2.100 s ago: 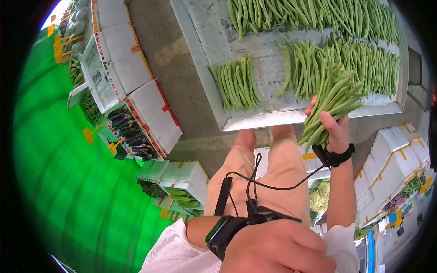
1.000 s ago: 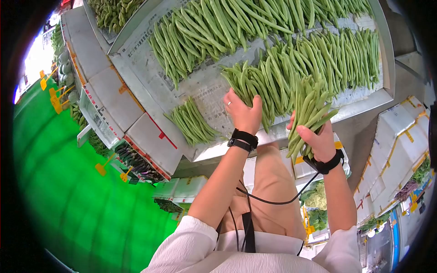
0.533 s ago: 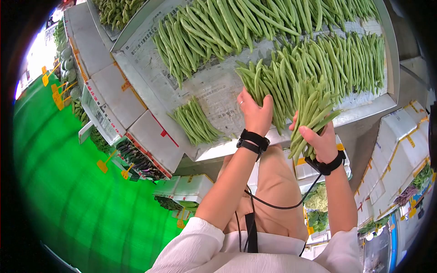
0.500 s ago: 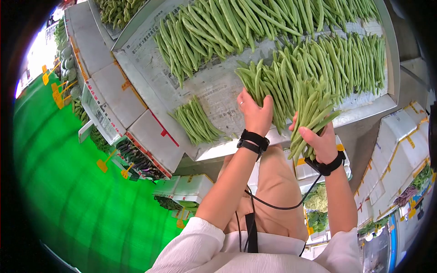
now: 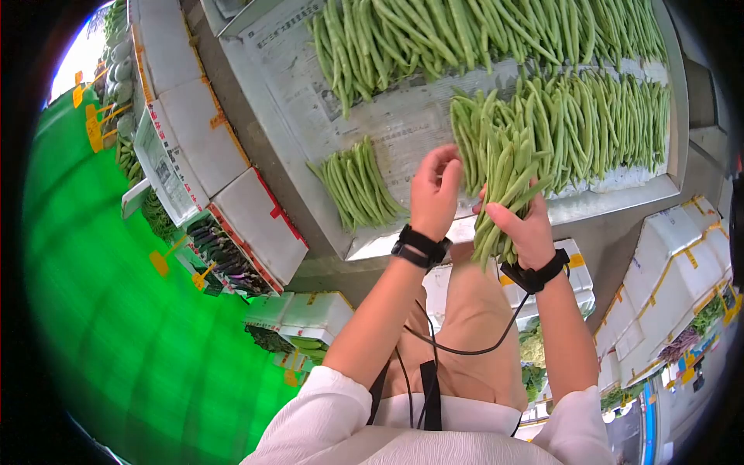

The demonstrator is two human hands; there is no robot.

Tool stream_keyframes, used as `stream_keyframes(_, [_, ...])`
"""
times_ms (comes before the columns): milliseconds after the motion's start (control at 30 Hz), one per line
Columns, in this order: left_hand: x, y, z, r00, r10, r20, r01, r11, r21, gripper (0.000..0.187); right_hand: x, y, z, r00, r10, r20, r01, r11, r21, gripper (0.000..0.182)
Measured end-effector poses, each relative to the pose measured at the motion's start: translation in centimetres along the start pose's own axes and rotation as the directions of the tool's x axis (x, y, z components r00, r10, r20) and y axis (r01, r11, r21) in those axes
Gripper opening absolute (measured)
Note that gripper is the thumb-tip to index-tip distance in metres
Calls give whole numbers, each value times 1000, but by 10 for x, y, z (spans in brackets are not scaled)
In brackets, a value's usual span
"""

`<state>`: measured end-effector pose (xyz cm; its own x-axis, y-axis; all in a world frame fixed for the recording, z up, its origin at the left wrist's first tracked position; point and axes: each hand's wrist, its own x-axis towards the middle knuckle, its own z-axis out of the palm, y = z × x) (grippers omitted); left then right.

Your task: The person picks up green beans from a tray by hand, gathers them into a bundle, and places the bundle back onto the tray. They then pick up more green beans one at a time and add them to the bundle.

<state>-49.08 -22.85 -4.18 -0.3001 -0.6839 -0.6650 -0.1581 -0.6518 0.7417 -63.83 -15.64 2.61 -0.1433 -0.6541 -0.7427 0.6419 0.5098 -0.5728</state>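
My right hand [image 5: 523,236] is wrapped round a bunch of green beans [image 5: 504,182], held upright over the tray's near edge. To its left, my left hand [image 5: 435,194] is raised with loosely bent fingers and the thumb apart, and nothing shows in it. Its fingertips are close to the left end of the near row of green beans [image 5: 597,128], partly covered by the held bunch. A small separate pile of green beans [image 5: 358,184] lies left of my left hand. Both wrists wear black straps.
A metal tray [image 5: 271,101] lined with printed paper bears a far row of green beans [image 5: 480,35]. White foam boxes [image 5: 190,132] and a crate of eggplants [image 5: 221,252] stand left. More white boxes [image 5: 647,271] are at right. A black cable [image 5: 473,353] hangs across my lap.
My left hand has come away from the near row's left end, its fingers now more bent. My right hand has shifted left with the bunch. The whole view has also shifted somewhat.
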Motion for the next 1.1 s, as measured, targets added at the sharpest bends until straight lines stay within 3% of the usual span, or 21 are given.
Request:
stream_keyframes(100, [-34,29,-25,972,71,222,-74,997,4,25,6,18,24,996,-88,-34,88,996,6,60])
stream_keyframes(133, [-41,28,-34,966,162,203,-186,977,103,20,7,25,27,997,-70,-29,69,997,-33,58])
stream_keyframes(267, [-57,23,-78,946,204,251,-251,952,176,23,11,50,48,999,-45,13,46,989,-141,59])
stream_keyframes(367, [-73,33,-95,976,53,213,-94,978,187,27,17,61,62,995,25,97,-12,991,-133,62])
stream_keyframes(500, [-76,33,-112,985,-71,157,38,979,202,30,20,81,74,996,33,78,-23,991,-133,61])
stream_keyframes(600, [-80,35,-116,992,-48,113,20,972,234,31,23,86,77,993,60,104,-45,988,-145,63])
stream_keyframes(700, [-87,29,-109,989,144,24,-144,936,321,32,26,88,81,992,72,101,-56,988,-147,65])
stream_keyframes(800, [-88,27,-109,971,228,75,-239,900,364,31,31,87,82,994,65,87,-52,989,-141,64])
stream_keyframes(867, [-86,23,-110,977,200,72,-212,905,369,30,29,88,83,998,1,66,10,987,-161,62])
stream_keyframes(1000, [-83,16,-112,987,152,44,-159,945,287,25,30,83,78,994,48,103,-39,996,-84,57])
stream_keyframes(1100, [-79,8,-117,997,-6,-76,14,995,99,20,33,79,70,995,59,86,-57,998,-19,51])
